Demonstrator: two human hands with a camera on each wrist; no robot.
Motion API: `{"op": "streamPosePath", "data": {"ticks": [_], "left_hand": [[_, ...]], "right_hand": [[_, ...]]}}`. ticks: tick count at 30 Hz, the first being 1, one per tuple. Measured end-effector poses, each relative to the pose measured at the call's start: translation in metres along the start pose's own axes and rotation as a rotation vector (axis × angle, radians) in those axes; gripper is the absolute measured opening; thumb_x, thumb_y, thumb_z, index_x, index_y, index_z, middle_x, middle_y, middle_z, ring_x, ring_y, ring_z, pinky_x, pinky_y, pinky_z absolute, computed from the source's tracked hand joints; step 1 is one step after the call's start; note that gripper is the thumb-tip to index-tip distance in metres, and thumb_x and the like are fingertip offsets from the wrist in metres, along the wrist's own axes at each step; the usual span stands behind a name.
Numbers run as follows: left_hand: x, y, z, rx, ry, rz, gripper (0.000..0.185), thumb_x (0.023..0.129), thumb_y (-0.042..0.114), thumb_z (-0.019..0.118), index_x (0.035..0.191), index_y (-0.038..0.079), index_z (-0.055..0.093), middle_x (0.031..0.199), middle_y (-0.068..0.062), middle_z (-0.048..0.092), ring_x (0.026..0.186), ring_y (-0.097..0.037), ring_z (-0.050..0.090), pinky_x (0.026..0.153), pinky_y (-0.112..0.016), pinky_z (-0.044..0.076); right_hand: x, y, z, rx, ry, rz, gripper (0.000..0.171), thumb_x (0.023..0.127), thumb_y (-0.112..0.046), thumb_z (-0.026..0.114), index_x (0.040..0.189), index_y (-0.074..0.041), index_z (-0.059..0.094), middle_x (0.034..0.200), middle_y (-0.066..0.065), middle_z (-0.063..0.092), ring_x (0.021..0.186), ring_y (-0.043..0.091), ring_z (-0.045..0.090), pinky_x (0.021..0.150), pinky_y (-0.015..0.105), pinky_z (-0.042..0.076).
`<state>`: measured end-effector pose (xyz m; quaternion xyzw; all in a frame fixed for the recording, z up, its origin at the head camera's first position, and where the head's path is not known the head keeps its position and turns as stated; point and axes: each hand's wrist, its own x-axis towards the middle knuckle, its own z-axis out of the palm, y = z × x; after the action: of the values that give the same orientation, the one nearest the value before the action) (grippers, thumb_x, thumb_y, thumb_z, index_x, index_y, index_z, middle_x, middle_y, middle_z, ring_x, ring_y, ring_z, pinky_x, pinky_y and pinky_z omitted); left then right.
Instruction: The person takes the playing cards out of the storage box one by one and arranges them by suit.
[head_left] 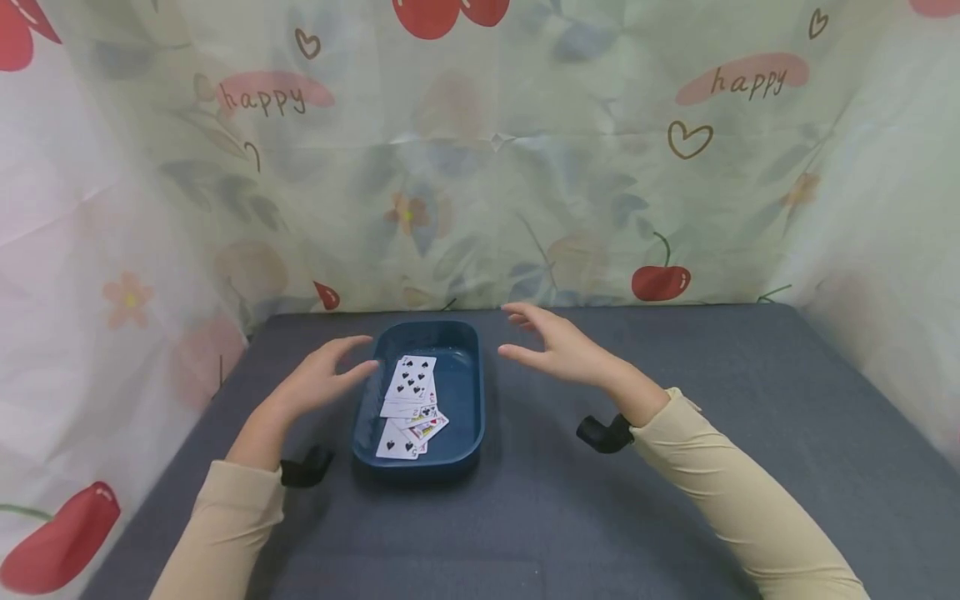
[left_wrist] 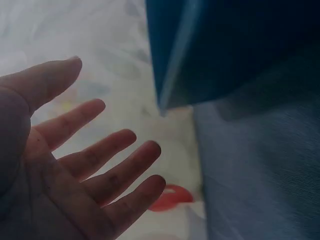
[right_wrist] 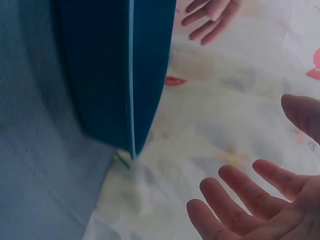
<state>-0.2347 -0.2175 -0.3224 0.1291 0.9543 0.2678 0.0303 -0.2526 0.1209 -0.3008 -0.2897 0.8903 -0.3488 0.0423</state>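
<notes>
**Blue tray flanked by two empty hands**

Blue plastic tray point(head_left: 465, 392) sits on the grey cloth table point(head_left: 675, 467), near its far edge, with a loose pile of playing cards point(head_left: 411, 407) lying face up inside it. The top card toward the far end looks like a nine of spades; a court card peeks out lower down, too small to name.

The left hand point(head_left: 318, 383) hovers just beside the tray's left rim, fingers straight and spread, gripping nothing. The right hand point(head_left: 558, 346) hangs near the right rim, likewise released and empty. Both wrist views confirm relaxed, splayed fingers point(left_wrist: 107, 150) clear of the tray wall.

Judging by this pose, the hands stand ready on either side of the tray; taking it would call for closing in on both long rims evenly so the cards stay put.

Behind the tray, the backdrop curtain point(head_left: 480, 167) reads "happy" twice, among cherries and hearts.
</notes>
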Motion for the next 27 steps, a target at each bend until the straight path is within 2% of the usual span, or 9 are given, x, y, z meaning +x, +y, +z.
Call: {"op": "streamPosePath", "data": {"ticks": [4, 8, 12, 18, 27], "left_hand": [[0.0, -0.018, 0.006, -0.061, -0.031, -0.026, 0.055, 0.096, 0.033, 0.05, 0.14, 0.003, 0.037, 0.143, -0.026, 0.039, 0.123, -0.046, 0.047, 0.095, -0.054, 0.044], [-0.001, -0.035, 0.016, -0.128, -0.027, 0.004, 0.053, 0.096, 0.029, 0.05, 0.139, 0.001, 0.039, 0.141, -0.026, 0.042, 0.124, -0.045, 0.046, 0.096, -0.052, 0.045], [-0.001, -0.046, 0.026, -0.149, -0.026, 0.038, 0.049, 0.096, 0.026, 0.051, 0.138, 0.001, 0.042, 0.14, -0.024, 0.045, 0.127, -0.042, 0.045, 0.1, -0.053, 0.041], [-0.002, -0.05, 0.033, -0.17, -0.025, 0.019, 0.049, 0.096, 0.026, 0.05, 0.139, 0.004, 0.042, 0.139, -0.023, 0.046, 0.128, -0.04, 0.044, 0.105, -0.055, 0.036], [-0.002, -0.048, 0.031, -0.181, -0.047, -0.014, 0.05, 0.097, 0.029, 0.049, 0.141, 0.006, 0.04, 0.136, -0.025, 0.048, 0.126, -0.042, 0.045, 0.102, -0.054, 0.039]], "right_hand": [[0.014, -0.005, 0.011, 0.051, -0.021, 0.003, 0.058, 0.091, -0.034, 0.058, 0.141, -0.015, 0.035, 0.139, 0.011, 0.048, 0.129, 0.028, 0.046, 0.104, 0.046, 0.041], [0.03, -0.009, 0.023, 0.113, -0.045, 0.013, 0.055, 0.092, -0.032, 0.057, 0.14, -0.013, 0.038, 0.135, 0.012, 0.051, 0.125, 0.028, 0.05, 0.102, 0.041, 0.044], [0.043, -0.013, 0.034, 0.18, -0.071, 0.04, 0.053, 0.093, -0.03, 0.057, 0.139, -0.012, 0.039, 0.133, 0.014, 0.053, 0.123, 0.028, 0.052, 0.098, 0.04, 0.047], [0.06, -0.02, 0.047, 0.233, -0.079, 0.1, 0.052, 0.092, -0.031, 0.057, 0.138, -0.012, 0.041, 0.131, 0.012, 0.054, 0.121, 0.027, 0.054, 0.096, 0.039, 0.048], [0.089, -0.024, 0.069, 0.34, -0.037, 0.185, 0.049, 0.092, -0.03, 0.058, 0.135, -0.011, 0.045, 0.13, 0.014, 0.056, 0.119, 0.027, 0.055, 0.098, 0.041, 0.046]]}}
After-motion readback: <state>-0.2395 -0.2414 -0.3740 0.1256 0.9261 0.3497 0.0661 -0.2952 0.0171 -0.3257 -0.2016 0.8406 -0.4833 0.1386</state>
